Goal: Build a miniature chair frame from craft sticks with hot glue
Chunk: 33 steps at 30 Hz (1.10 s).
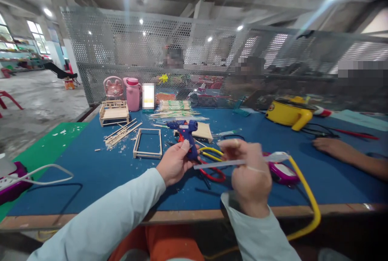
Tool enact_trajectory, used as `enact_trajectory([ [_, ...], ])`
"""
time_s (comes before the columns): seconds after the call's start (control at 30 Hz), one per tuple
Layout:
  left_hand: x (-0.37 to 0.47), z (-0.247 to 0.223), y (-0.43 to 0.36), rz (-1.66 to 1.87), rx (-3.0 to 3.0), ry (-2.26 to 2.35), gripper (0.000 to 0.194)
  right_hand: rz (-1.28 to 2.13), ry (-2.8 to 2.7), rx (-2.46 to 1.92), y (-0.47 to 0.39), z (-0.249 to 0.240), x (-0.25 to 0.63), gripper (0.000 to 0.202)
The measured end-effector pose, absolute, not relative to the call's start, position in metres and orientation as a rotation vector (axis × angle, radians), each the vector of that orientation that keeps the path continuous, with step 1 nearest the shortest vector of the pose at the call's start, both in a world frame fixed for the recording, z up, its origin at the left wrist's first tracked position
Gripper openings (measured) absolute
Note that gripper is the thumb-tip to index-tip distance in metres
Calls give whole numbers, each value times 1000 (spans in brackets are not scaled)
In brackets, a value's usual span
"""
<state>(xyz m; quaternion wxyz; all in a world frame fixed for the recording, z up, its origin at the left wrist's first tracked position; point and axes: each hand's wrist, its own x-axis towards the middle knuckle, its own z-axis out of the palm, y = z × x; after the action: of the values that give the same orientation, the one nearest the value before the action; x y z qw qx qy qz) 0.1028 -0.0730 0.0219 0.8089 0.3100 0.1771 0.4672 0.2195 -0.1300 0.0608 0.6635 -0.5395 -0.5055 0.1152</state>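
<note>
My left hand point(177, 162) is closed round the handle of a blue hot glue gun point(188, 129), whose nozzle points left above the blue table. A translucent glue stick point(220, 164) lies in the closed fingers of my right hand point(250, 174), somewhat blurred by motion; its left end is close to my left hand. Below and behind the hands are yellow-handled pliers point(212, 152) and a tool with red handles point(218, 175). To the left of the gun stands a small wooden frame point(147, 156). A flat wooden piece point(203, 132) is partly hidden behind the gun.
Thin wooden sticks point(119, 136) and a small wooden bed-like model point(114, 114) lie at left. A pink flask point(132, 96) stands behind. At right are a yellow pot point(286, 112), a purple power strip point(283, 173), a yellow cable point(309, 200) and another person's hand point(332, 148).
</note>
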Motion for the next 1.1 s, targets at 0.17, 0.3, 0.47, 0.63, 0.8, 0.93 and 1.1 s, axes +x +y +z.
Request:
enact_trajectory([
  [0.17, 102, 24, -74, 994, 659, 381, 21, 325, -945, -1017, -126, 66, 219, 57],
  [0.3, 102, 26, -76, 988, 666, 347, 16, 333, -935, -889, -116, 64, 214, 44],
  [0.47, 102, 24, -76, 981, 689, 348, 17, 356, -918, -911, -112, 61, 214, 44],
  [0.63, 102, 25, -77, 990, 719, 353, 29, 365, -943, -976, -111, 63, 220, 40],
  [0.8, 101, 28, -78, 1049, 727, 353, 41, 480, -1033, -962, -108, 67, 227, 20],
  [0.93, 101, 27, -77, 1081, 737, 369, 39, 541, -983, -961, -106, 66, 228, 25],
  [1.1, 102, 23, -77, 1077, 791, 350, 36, 402, -928, -1027, -108, 67, 227, 26],
])
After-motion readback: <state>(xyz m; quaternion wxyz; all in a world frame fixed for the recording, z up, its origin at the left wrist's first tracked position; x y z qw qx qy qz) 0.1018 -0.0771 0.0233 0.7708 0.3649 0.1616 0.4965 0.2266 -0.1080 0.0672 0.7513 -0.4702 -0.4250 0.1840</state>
